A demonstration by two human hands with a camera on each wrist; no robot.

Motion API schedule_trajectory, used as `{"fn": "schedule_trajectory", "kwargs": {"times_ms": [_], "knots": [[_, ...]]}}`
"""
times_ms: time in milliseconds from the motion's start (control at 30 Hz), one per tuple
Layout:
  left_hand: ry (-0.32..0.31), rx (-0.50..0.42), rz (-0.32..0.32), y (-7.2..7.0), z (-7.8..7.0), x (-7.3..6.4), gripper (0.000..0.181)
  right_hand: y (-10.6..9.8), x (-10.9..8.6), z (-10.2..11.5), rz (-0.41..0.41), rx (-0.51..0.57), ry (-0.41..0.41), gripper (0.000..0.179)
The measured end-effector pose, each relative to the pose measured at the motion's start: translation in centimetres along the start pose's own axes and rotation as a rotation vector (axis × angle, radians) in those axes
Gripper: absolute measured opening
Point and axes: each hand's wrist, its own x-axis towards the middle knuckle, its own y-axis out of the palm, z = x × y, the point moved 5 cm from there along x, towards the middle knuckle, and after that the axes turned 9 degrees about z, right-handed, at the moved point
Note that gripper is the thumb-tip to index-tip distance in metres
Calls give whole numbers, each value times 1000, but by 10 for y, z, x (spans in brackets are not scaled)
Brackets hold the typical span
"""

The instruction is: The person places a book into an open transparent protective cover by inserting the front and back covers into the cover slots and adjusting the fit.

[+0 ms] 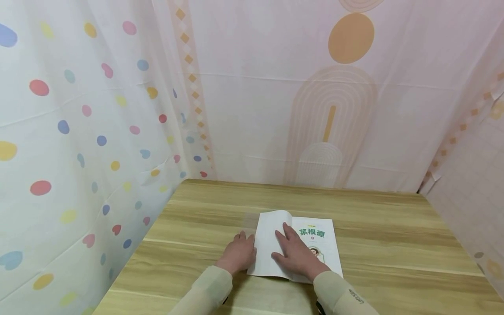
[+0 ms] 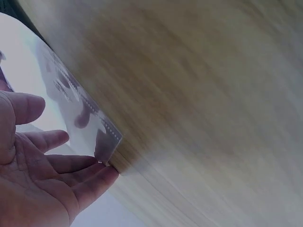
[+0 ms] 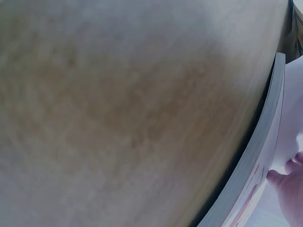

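A paperback book (image 1: 332, 253) lies opened on the table, its right page printed with green Chinese characters and a small figure. The turned-over white leaf (image 1: 265, 258) stands slightly bowed on the left. At that leaf's outer edge is my left hand (image 1: 239, 253), fingers extended; in the left wrist view, the fingertips touch the corner of a glossy cover (image 2: 80, 101) with printing on it. My right hand (image 1: 297, 253) rests spread over the book near the fold, fingertips on the white leaf. Its thumb and fingers show beside the thick page block (image 3: 258, 142) in the right wrist view.
The wood-grain table (image 1: 393, 245) extends on both sides of the book and behind it. A pale patterned curtain (image 1: 252, 109) hangs at the table's back edge, and a dotted curtain (image 1: 98, 175) runs along the left side.
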Motion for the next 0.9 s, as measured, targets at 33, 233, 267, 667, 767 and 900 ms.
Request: {"fn": "schedule_trajectory", "kwargs": {"times_ms": [33, 233, 267, 667, 767, 900], "knots": [[6, 7, -4, -1, 0, -1, 44, 0, 0, 1, 2, -1, 4, 70], [34, 36, -40, -1, -1, 0, 43, 0, 3, 6, 22, -37, 37, 71], [36, 40, -45, 0, -1, 0, 42, 0, 3, 6, 23, -40, 41, 71], [36, 28, -12, 2, 3, 4, 47, 1, -10, 2, 48, -113, -1, 85], [46, -9, -13, 3, 4, 4, 49, 2, -13, 1, 84, -134, -10, 94], [35, -91, 8, 5, 5, 4, 55, 2, -15, 0, 147, -147, -12, 109]]}}
